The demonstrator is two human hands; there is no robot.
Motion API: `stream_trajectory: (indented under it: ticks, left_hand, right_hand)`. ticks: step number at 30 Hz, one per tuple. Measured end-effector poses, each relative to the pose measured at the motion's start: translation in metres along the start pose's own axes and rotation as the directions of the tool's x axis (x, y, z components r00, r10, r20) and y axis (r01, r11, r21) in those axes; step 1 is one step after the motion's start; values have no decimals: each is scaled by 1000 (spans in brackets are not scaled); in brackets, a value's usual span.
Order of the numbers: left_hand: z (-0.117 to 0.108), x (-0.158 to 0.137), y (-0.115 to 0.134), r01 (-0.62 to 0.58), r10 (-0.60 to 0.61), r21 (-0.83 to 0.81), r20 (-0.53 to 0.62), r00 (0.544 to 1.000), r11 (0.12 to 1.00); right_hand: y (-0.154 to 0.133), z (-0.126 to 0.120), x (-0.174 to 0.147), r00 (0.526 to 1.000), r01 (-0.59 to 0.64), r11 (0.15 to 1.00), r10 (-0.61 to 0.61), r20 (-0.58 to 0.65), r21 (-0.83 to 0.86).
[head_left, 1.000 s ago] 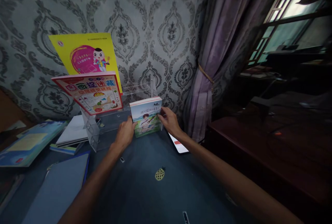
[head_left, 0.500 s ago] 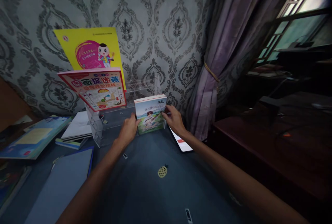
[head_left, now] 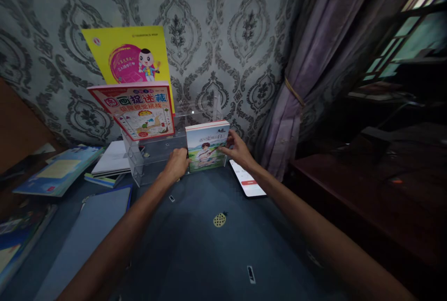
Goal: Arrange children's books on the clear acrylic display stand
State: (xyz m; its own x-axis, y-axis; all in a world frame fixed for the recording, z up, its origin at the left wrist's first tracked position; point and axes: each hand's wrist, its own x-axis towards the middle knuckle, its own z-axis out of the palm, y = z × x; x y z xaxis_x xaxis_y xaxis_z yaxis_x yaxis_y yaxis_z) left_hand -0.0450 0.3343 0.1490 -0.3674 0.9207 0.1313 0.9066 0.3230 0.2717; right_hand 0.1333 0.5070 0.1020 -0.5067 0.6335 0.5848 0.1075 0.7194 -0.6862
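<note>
A small thick book (head_left: pixel 206 152) with an illustrated cover of a figure in a green landscape stands upright at the right part of a clear acrylic stand (head_left: pixel 137 167). My left hand (head_left: pixel 176 163) is closed at the book's lower left edge, its fingertips partly hidden. At the right edge my right hand (head_left: pixel 240 149) grips the book, thumb to the front and fingers partly behind. To the left on the same stand, a red picture book (head_left: pixel 145 117) leans in front of a taller yellow book (head_left: pixel 129 50).
Right of the stand lies a lit phone (head_left: pixel 248 182) on the dark cloth-covered table (head_left: pixel 195 250). Several books (head_left: pixel 59 168), white booklets (head_left: pixel 113 159) and a blue folder (head_left: pixel 94 226) lie at the left. Beyond are a patterned wall and a tied purple curtain (head_left: pixel 284 105).
The view has shifted, so the stand and books appear slightly higher and further right. My left hand's thumb shows less over the book's front; both hands stay at its sides.
</note>
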Motion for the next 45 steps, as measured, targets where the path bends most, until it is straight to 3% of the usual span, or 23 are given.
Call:
stream_trajectory:
  ticks: [3, 9, 13, 15, 17, 19, 21, 23, 32, 40, 45]
  left_hand:
    - [2, -1, -2, -4, 4, 4, -3, 1000, 1000]
    - [2, -1, -2, -8, 8, 7, -1, 1000, 1000]
    - [0, -1, -2, -8, 8, 9, -1, 1000, 1000]
    - [1, -2, -2, -10, 10, 9, -2, 1000, 1000]
    - [2, -3, -2, -10, 10, 8, -5, 1000, 1000]
    - [3, -4, -2, -10, 10, 6, -8, 1000, 1000]
    - [3, -5, -3, -10, 10, 3, -11, 1000, 1000]
    - [3, -5, -3, -11, 11, 0, -10, 1000, 1000]
    - [5, -6, -3, -1, 1, -21, 5, 1000, 1000]
    - [3, -11, 1, 1, -1, -49, -10, 1000, 999]
    - [-4, -35, 0, 0, -1, -53, -11, 1000, 999]
  right_hand:
    - [0, -1, 0, 1000, -8, 996, 7, 7, 85]
    - [-8, 0, -4, 999, -9, 997, 12, -35, 82]
    - [-19, 1, -16, 983, -80, 997, 78, -169, -8]
    - [-25, 3, -29, 977, -65, 992, 41, -207, -111]
    - [-31, 9, -42, 993, 57, 969, -80, -87, -240]
    - [-34, 14, -52, 975, 217, 911, -187, 116, -350]
    - [-36, 19, -56, 946, 300, 846, -205, 250, -441]
    - [-37, 22, -53, 934, 322, 798, -181, 307, -509]
    - [-47, 27, -38, 933, 275, 711, -34, 359, -647]
    - [-40, 29, -40, 935, 300, 698, -78, 347, -651]
    - [-18, 31, -36, 938, 327, 732, -174, 300, -598]
